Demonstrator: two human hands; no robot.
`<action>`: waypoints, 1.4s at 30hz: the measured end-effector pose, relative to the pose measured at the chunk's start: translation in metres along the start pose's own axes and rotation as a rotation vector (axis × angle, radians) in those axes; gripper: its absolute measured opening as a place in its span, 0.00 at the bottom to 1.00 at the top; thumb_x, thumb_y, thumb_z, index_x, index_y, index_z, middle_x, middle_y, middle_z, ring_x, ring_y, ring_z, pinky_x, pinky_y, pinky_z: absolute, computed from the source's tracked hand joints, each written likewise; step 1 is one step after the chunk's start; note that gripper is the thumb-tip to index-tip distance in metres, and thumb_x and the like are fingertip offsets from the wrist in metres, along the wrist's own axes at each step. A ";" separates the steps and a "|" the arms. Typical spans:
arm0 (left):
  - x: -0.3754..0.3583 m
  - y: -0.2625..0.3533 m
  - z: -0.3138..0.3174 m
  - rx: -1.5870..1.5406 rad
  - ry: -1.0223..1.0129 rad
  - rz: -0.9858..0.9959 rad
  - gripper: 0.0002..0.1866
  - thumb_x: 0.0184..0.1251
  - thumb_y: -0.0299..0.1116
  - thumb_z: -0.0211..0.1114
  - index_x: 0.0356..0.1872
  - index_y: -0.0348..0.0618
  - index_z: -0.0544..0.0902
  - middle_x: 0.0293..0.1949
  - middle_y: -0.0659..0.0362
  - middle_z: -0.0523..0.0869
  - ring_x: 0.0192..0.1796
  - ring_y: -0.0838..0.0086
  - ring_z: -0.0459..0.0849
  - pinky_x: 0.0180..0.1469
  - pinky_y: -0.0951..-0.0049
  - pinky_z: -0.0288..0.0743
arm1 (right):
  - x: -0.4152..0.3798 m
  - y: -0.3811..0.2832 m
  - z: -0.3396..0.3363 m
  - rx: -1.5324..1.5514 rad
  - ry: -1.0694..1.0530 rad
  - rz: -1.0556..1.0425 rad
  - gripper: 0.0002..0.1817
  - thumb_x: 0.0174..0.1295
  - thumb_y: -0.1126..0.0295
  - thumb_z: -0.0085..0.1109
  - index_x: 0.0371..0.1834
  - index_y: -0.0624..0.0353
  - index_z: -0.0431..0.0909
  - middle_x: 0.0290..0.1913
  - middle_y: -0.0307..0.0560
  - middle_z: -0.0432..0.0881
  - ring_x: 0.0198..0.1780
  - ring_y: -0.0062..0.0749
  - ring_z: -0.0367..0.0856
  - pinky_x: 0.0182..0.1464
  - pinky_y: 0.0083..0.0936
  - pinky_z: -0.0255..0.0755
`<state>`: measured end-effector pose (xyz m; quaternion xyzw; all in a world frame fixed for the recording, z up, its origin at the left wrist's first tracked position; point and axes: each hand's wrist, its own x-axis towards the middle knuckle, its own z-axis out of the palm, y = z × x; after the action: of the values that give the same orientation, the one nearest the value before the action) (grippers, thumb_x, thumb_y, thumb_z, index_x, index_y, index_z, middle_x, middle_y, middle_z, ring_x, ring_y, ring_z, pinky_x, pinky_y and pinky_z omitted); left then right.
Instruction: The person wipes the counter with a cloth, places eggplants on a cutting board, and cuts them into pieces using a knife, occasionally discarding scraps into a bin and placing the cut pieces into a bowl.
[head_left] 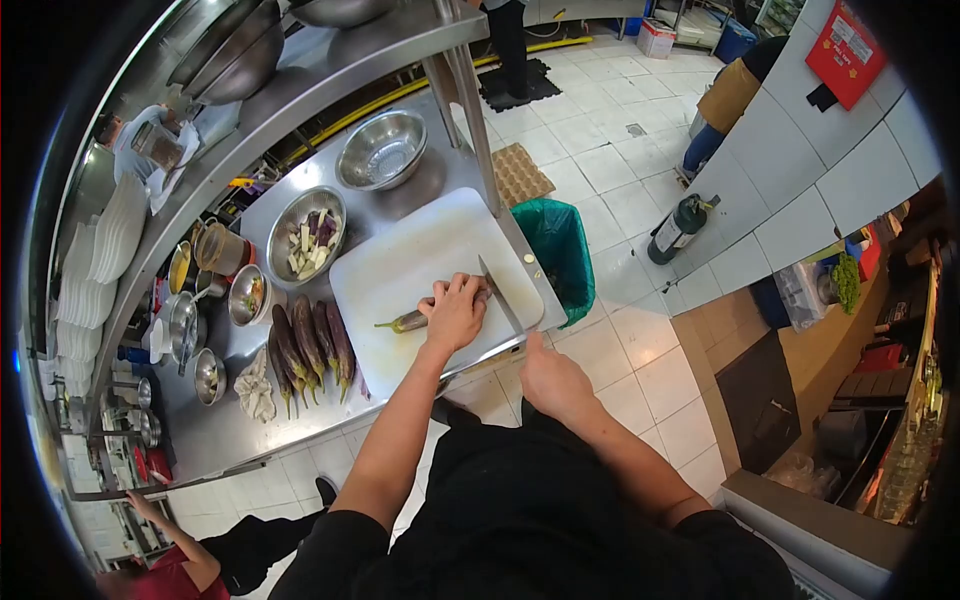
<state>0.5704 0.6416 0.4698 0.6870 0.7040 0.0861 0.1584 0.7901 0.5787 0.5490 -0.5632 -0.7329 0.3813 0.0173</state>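
My left hand [457,312] presses an eggplant [408,322] down on the white cutting board [385,270], its stem end showing to the left of my fingers. A knife [500,298] is in my right hand [553,375], its blade across the eggplant's right end, just beside my left fingertips. Several whole eggplants [312,345] lie side by side left of the board. Behind them, a steel bowl [333,268] holds cut eggplant pieces [312,240].
Another steel bowl [382,150] stands behind the board. A green-lined bin [555,255] stands at the counter's right end. Small bowls [247,295] and a crumpled cloth [255,388] lie left. A shelf [300,110] overhangs the counter. Other people stand at the back and lower left.
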 end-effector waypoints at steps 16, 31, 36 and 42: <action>0.003 -0.010 0.014 -0.238 0.144 -0.021 0.07 0.85 0.41 0.63 0.53 0.58 0.87 0.58 0.67 0.84 0.64 0.59 0.76 0.63 0.43 0.58 | 0.079 0.103 0.010 1.067 -0.256 0.038 0.07 0.73 0.69 0.54 0.39 0.62 0.74 0.22 0.43 0.75 0.15 0.30 0.75 0.15 0.37 0.72; 0.019 -0.111 -0.002 0.083 0.122 -0.309 0.33 0.90 0.63 0.43 0.84 0.61 0.71 0.88 0.56 0.63 0.90 0.47 0.54 0.84 0.30 0.42 | 0.098 0.031 0.075 1.186 -0.171 0.069 0.11 0.75 0.67 0.57 0.45 0.67 0.72 0.26 0.48 0.77 0.15 0.31 0.77 0.14 0.38 0.72; 0.026 -0.132 0.004 -0.053 0.086 -0.402 0.40 0.90 0.68 0.28 0.94 0.65 0.54 0.95 0.58 0.48 0.95 0.47 0.36 0.88 0.30 0.32 | 0.094 -0.010 0.118 1.159 -0.028 0.060 0.07 0.76 0.69 0.53 0.42 0.61 0.69 0.20 0.42 0.74 0.14 0.27 0.73 0.13 0.34 0.69; 0.026 -0.135 0.001 -0.188 0.141 -0.424 0.38 0.91 0.66 0.28 0.94 0.64 0.53 0.95 0.58 0.49 0.95 0.48 0.37 0.88 0.31 0.32 | 0.082 -0.069 0.185 1.155 -0.085 0.075 0.13 0.78 0.68 0.56 0.42 0.69 0.70 0.19 0.46 0.76 0.12 0.31 0.76 0.15 0.36 0.71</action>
<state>0.4440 0.6617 0.4208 0.4984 0.8306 0.1637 0.1868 0.6204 0.5426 0.4246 -0.4723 -0.3856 0.7420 0.2789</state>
